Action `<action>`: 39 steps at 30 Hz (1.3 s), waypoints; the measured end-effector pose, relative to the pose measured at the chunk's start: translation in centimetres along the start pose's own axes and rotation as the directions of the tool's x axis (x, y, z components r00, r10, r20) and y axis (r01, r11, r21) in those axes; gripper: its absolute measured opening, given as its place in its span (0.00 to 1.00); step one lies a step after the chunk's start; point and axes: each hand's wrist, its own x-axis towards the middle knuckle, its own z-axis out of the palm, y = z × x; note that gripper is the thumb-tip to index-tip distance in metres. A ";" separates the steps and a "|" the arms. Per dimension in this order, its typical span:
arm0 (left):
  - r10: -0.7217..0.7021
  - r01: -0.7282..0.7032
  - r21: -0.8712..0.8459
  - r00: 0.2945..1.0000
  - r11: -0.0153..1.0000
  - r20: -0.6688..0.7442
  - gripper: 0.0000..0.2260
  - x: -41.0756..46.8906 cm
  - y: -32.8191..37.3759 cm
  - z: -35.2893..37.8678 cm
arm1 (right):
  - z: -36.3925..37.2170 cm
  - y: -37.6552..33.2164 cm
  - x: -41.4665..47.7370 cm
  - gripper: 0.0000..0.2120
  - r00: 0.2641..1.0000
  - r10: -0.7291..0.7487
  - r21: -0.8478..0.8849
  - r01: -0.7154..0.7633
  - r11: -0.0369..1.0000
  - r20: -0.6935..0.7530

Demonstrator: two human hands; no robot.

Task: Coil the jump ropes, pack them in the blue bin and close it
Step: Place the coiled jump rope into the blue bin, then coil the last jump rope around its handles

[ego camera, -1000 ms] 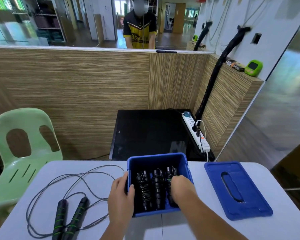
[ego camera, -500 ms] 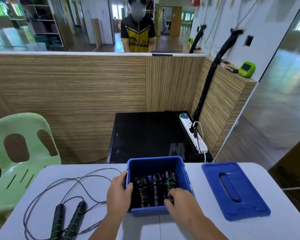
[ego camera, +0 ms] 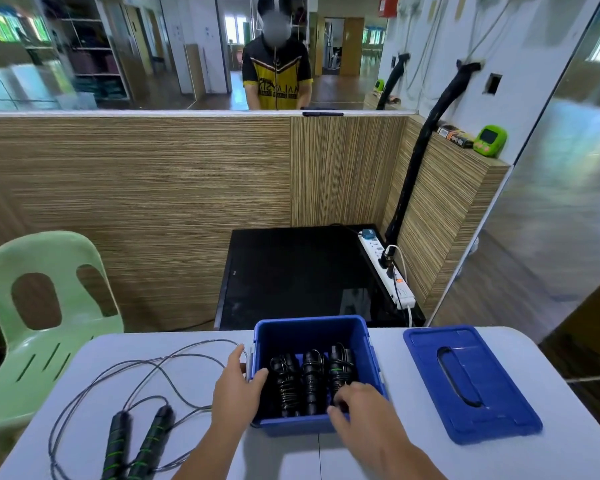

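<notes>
Left hand [ego camera: 234, 393]: fingers clasp the left wall of the blue bin [ego camera: 312, 329], thumb hooked inside. Right hand [ego camera: 361, 408]: fingers curled at the bin's near right corner; grip on contents cannot be determined. Three coiled jump ropes [ego camera: 310, 379] stand side by side inside the bin. One uncoiled jump rope [ego camera: 132, 441] lies left on the counter [ego camera: 326, 459]. Lid [ego camera: 465, 382] lies flat to the right, apart from the bin.

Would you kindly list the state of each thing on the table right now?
Bin: open, three coiled ropes inside.
Lid: off, flat on the table right of the bin.
Loose rope: uncoiled, left of the bin.
Left hand: gripping the bin's left wall.
Right hand: at the bin's near rim.
</notes>
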 end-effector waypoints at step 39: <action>0.238 -0.231 0.059 0.920 0.971 -0.311 0.25 -11.8 -2.3 -6.1 | -0.3 -9.5 0.1 0.25 0.931 -0.366 0.016 0.366 0.931 -0.011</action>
